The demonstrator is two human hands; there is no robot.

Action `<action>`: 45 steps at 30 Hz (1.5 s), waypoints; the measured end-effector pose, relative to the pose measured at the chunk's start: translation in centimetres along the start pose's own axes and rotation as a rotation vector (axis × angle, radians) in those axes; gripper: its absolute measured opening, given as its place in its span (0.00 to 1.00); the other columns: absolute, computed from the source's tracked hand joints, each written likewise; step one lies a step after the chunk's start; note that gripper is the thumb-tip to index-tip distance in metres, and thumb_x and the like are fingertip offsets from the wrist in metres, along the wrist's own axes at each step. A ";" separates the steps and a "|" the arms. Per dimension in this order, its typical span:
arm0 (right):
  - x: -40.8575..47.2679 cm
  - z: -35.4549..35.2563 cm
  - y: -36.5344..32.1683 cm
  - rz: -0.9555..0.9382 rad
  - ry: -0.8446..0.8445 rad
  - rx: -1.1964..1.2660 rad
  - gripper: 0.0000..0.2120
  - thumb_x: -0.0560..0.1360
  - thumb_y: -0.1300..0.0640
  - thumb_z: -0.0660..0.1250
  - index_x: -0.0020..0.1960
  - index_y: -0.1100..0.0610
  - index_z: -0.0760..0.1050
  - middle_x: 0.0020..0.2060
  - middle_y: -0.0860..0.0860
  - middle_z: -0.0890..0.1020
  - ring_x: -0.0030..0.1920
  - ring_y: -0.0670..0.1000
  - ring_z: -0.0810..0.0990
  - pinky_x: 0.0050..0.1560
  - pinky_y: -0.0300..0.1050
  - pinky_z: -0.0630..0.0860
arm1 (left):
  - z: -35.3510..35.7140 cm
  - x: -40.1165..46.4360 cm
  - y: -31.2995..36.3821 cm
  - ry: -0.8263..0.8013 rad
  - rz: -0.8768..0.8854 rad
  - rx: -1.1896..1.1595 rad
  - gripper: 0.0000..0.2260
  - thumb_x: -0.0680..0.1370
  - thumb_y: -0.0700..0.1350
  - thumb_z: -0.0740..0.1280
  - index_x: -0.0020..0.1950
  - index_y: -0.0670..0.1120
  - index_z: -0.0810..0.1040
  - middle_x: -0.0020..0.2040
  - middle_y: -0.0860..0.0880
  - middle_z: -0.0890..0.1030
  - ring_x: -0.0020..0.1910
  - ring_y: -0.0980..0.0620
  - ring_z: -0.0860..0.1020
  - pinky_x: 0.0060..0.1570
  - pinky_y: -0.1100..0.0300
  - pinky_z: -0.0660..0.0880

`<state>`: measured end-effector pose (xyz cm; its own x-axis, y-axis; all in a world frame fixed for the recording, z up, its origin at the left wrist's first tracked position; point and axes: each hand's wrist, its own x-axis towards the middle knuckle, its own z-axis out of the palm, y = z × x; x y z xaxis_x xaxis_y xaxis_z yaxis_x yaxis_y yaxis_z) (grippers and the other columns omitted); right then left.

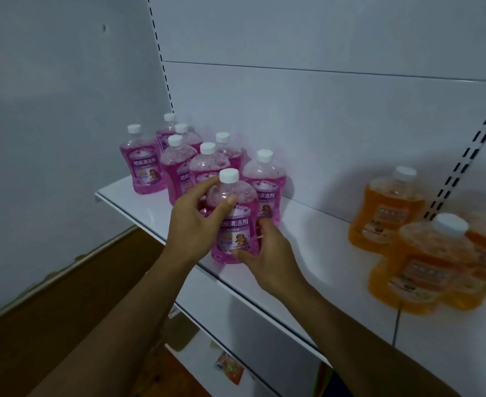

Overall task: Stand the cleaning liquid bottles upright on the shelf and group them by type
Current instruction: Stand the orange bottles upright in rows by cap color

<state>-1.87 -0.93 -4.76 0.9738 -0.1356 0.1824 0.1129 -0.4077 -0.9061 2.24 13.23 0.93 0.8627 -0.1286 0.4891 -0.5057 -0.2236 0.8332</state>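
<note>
A pink bottle with a white cap (234, 222) stands upright near the front edge of the white shelf (138, 202). My left hand (196, 222) grips its upper body, thumb across the front. My right hand (267, 256) holds its lower right side with curled fingers. Behind it several more pink bottles (178, 164) stand upright in a cluster at the shelf's left end. Three orange bottles (416, 262) stand upright at the right, blurred.
The shelf's back panel (322, 124) rises behind the bottles, with a slotted upright (470, 156) at the right. A lower shelf (207, 356) holds small packets. Brown floor (49, 325) lies at the lower left beside a grey wall.
</note>
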 end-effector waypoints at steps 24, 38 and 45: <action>-0.1 2.2 0.3 0.106 0.396 -0.476 0.24 0.74 0.42 0.68 0.65 0.51 0.67 0.58 0.49 0.74 0.51 0.46 0.74 0.46 0.37 0.70 | 1.8 1.8 0.5 -0.225 0.309 0.001 0.05 0.77 0.50 0.67 0.51 0.50 0.76 0.42 0.61 0.77 0.42 0.60 0.79 0.41 0.72 0.75; -22.4 -17.7 -1.0 0.042 0.771 -0.726 0.14 0.78 0.50 0.65 0.60 0.55 0.74 0.55 0.50 0.81 0.50 0.49 0.80 0.47 0.45 0.79 | 20.5 -11.4 16.8 -0.607 0.485 -0.291 0.05 0.79 0.50 0.65 0.53 0.53 0.77 0.46 0.63 0.79 0.48 0.65 0.78 0.47 0.68 0.75; -35.1 -29.1 0.2 0.235 0.925 -0.879 0.17 0.75 0.51 0.68 0.62 0.53 0.73 0.58 0.51 0.78 0.57 0.52 0.76 0.50 0.43 0.75 | 30.5 -20.5 23.5 -0.771 0.363 -0.361 0.09 0.78 0.50 0.67 0.58 0.50 0.76 0.49 0.61 0.79 0.48 0.65 0.78 0.45 0.71 0.74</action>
<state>-41.79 -22.51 -0.28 0.4160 -0.7103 0.5678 -0.5510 -0.6936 -0.4640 -27.26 -18.82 2.67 0.3490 -0.7681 0.5369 -0.6033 0.2542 0.7559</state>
